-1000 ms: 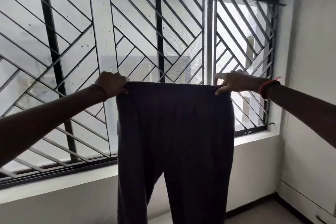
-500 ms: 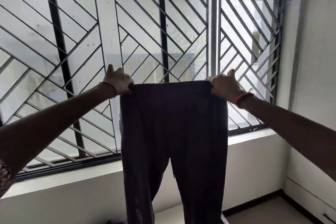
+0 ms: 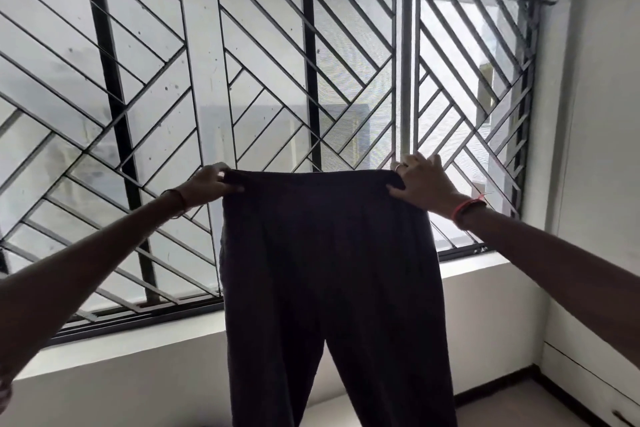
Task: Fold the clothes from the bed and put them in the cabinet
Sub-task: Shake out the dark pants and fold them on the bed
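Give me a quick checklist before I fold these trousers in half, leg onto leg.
1. The left hand grips one corner of the waistband: ok.
2. The right hand pinches the other corner: ok.
3. The waistband is stretched flat and level: ok.
4. The trouser legs hang apart, untwisted: ok where visible.
5. The hems line up: cannot tell, they are below the frame.
6. The bed is ready for laying them down: cannot tell, it is not in view.

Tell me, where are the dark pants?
In the head view the dark pants hang in the middle, in front of the barred window, waistband gripped between the left hand and right hand.
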Demonstrator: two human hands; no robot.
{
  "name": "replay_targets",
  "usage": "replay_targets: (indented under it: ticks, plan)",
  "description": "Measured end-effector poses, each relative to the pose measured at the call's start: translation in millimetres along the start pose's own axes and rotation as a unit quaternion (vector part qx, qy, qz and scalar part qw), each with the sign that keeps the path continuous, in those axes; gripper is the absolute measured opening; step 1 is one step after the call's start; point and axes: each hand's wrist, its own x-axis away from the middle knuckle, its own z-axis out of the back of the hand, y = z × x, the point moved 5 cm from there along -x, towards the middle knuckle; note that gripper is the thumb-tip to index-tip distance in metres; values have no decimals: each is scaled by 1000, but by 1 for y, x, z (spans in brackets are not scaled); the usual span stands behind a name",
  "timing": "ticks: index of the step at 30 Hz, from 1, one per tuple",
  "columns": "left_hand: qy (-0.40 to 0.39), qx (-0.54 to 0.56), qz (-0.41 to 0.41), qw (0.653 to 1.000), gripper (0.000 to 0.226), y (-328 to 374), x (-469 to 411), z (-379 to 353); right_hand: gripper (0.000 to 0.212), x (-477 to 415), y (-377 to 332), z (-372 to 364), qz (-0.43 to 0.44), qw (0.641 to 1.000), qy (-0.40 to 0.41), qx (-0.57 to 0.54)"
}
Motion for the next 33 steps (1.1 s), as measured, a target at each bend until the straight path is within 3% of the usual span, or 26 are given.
replay_targets:
  ticks: [4, 7, 10, 13, 15, 18, 20, 22, 25, 26, 30, 33]
  plan:
    - [10, 171, 49, 984, 10, -19, 6, -13, 45, 3, 2, 0, -20, 997, 31, -71]
    - [28, 231, 25, 972, 10, -27, 11, -21, 42, 6, 8, -16, -40, 994, -3, -105]
    - [100, 267, 12, 958, 7, -29, 18, -33, 39, 11, 7, -40, -79, 956, -60, -277]
    - [143, 248, 27, 958, 10, -37, 20, -43, 30, 16, 2, -44, -104, 906, -18, -409]
    - [170, 238, 54, 955, 17, -45, 19, -44, 29, 21, 4, -45, -138, 852, 18, -505]
    - [201, 259, 62, 943, 24, -52, 22, -42, 42, 30, 7, -52, -198, 739, 39, -642]
    - [191, 277, 60, 940, 24, -54, 23, -40, 49, 37, 6, -57, -218, 636, 15, -740]
    - [158, 290, 61, 942, 20, -56, 25, -40, 57, 43, 2, -60, -205, 572, -41, -793]
    - [99, 298, 64, 947, 19, -60, 28, -36, 48, 46, 3, -60, -177, 568, -75, -800]
    - [78, 302, 60, 948, 17, -61, 29, -34, 43, 46, 5, -57, -173, 579, -72, -794]
    - [11, 325, 40, 945, 19, -56, 33, -24, 22, 43, 16, -40, -133, 685, -43, -715]
    - [-16, 358, 24, 933, 26, -38, 38, -18, 32, 36, 18, -28, -129, 682, -24, -719]
